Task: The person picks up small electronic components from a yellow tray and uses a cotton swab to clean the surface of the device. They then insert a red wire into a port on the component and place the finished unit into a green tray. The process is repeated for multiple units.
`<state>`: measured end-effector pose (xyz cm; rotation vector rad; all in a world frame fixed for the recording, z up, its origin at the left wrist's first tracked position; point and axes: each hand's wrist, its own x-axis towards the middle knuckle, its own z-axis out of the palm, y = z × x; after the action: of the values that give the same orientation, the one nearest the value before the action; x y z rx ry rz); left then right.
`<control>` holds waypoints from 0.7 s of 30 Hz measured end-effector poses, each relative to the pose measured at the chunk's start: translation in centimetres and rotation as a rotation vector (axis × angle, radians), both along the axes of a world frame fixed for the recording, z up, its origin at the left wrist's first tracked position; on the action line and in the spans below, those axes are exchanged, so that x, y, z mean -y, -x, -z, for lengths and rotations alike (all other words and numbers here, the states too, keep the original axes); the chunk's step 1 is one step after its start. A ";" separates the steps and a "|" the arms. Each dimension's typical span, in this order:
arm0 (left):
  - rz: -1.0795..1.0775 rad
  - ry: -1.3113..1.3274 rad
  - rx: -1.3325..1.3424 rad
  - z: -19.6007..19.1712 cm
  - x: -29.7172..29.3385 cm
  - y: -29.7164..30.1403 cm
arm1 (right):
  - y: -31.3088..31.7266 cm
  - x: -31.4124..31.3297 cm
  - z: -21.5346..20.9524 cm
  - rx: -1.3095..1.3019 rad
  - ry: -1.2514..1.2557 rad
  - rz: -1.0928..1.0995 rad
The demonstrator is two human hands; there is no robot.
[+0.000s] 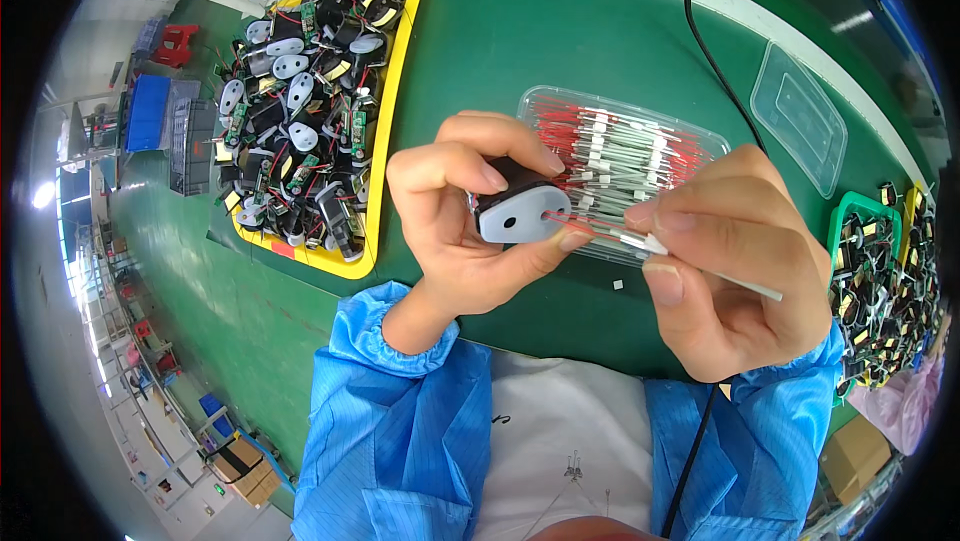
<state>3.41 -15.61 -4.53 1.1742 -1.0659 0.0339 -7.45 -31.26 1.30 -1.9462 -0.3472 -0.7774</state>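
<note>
A green worktop [560,61] fills most of the frame. At upper left lies a yellow tray [385,151] heaped with black coil parts, small green circuit boards and grey oval caps. A clear plastic tray [700,136] of red-and-white leaded components sits at centre, behind the hands, with an empty clear container [800,116] at upper right and a green tray [850,211] of more coil parts at the right edge. Blue sleeves enter from the bottom. The left hand [450,231], centre frame, has its fingers clenched around a small black housing with a grey oval cap [520,211]. The right hand [735,261] pinches a thin red-and-white leaded component [640,239], whose red tip touches the cap beside its hole
</note>
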 end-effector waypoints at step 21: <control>-0.010 0.012 -0.051 0.3 -0.2 0.1 | -0.1 -0.2 -0.2 0.039 0.055 0.029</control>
<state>3.30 -15.42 -4.87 1.1636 -1.0134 0.0184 -7.40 -31.04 1.46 -1.9932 -0.3681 -0.8328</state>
